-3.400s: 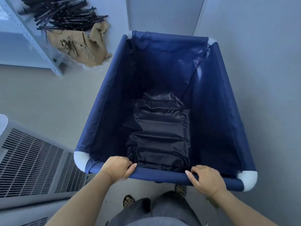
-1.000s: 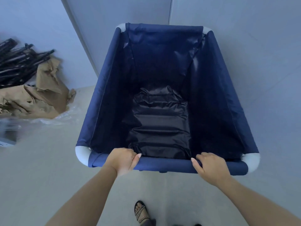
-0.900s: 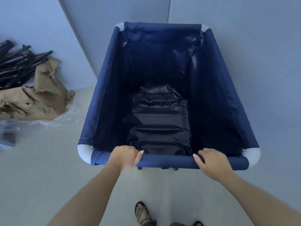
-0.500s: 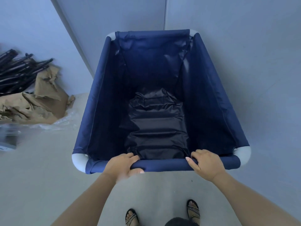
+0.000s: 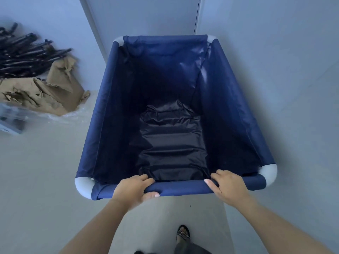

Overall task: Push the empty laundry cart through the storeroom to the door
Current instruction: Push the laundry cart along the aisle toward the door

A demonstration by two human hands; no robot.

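Observation:
The laundry cart [image 5: 102,110] is a deep navy fabric bin with white corner joints, and it fills the middle of the view. Inside lies only its wrinkled dark liner at the bottom. My left hand [image 5: 134,189] is wrapped around the near top rail, left of centre. My right hand [image 5: 227,186] grips the same rail further right. The cart's far end sits close against a pale door panel [image 5: 146,17] straight ahead.
A pale wall [image 5: 293,88] runs close along the cart's right side. At the left, torn brown paper [image 5: 51,96] and a bundle of black rods [image 5: 23,54] lie on the floor. My sandalled foot [image 5: 183,233] stands just behind the cart.
The cart has rolled forward past the rack and vent, with the paper pile slipping to my left. Over the last second it settled close before the door; both hands kept their grip.

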